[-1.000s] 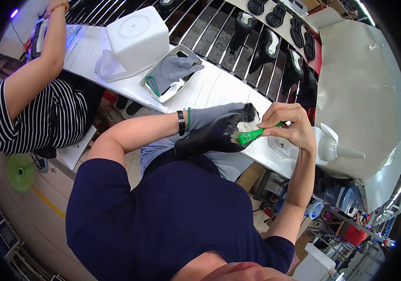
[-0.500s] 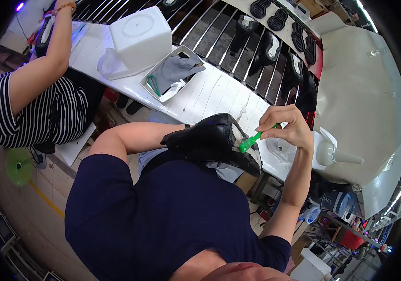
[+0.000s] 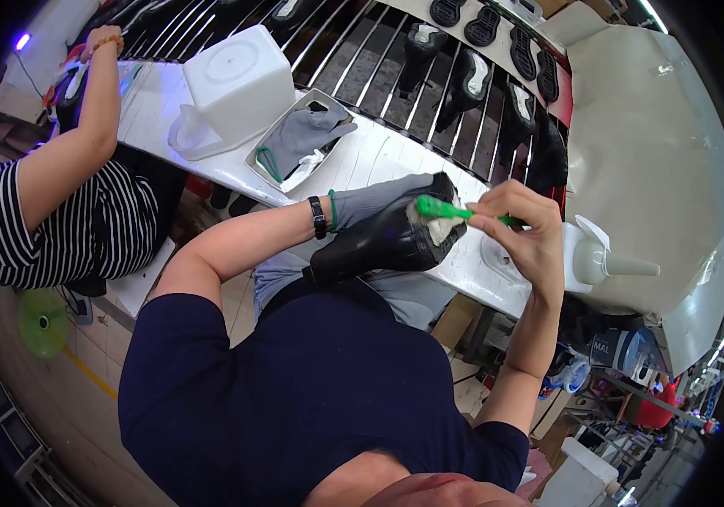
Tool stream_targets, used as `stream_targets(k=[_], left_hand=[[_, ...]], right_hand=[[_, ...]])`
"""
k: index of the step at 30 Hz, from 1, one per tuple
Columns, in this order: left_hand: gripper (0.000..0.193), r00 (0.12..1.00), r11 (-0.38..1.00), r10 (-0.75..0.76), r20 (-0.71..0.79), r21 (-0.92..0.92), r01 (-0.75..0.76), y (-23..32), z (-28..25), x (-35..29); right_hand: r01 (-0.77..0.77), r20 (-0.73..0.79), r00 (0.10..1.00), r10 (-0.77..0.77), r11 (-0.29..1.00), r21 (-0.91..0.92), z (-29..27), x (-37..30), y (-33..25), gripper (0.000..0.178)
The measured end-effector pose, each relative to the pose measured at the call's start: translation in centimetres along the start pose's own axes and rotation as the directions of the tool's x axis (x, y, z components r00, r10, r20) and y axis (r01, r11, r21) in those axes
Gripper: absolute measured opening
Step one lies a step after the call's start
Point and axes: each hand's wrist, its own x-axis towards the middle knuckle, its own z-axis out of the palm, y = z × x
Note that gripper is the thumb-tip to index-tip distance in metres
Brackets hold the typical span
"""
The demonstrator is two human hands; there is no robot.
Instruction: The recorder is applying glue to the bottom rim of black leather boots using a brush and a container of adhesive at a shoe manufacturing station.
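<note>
"Where's the black boot (image 3: 370, 243)?"
"On the near side of the gloved left hand (image 3: 383, 196), which grips its far side."
"The right hand (image 3: 524, 226)?"
"Right of the boot, pinching the green brush (image 3: 442, 208) at its sole."

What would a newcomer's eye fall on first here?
Probably the bright green brush in the bare right hand, at the whitish underside of a glossy black boot held by the grey-gloved left hand. A white boxy plastic container stands upper left; black treaded soles lie upper right.
</note>
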Motion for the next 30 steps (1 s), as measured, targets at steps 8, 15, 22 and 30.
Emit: stream_targets(k=[8,15,22,30], left_hand=[[0.048,0.956,0.977,0.007,-0.294,0.205,0.056,-0.2,1.0,-0.8],[0.036,0.967,0.624,0.256,0.009,0.762,-0.172,-3.0,3.8,-0.9],[0.045,0.975,0.354,-0.02,-0.223,0.91,0.215,-2.0,6.9,-1.6],[0.043,0.997,0.955,0.044,-0.066,0.296,-0.022,-0.3,4.3,-1.2]], right_hand=[[0.04,0.149,0.986,-0.069,0.981,0.188,-0.6,0.5,1.9,0.015],[0.055,0.222,0.97,-0.101,0.977,0.205,-0.9,1.0,2.7,0.016],[0.041,0.34,0.932,-0.122,0.971,0.236,-1.4,2.2,3.0,0.017],[-0.111,0.047,0.994,0.102,0.96,0.257,-6.0,-0.3,5.9,0.01]])
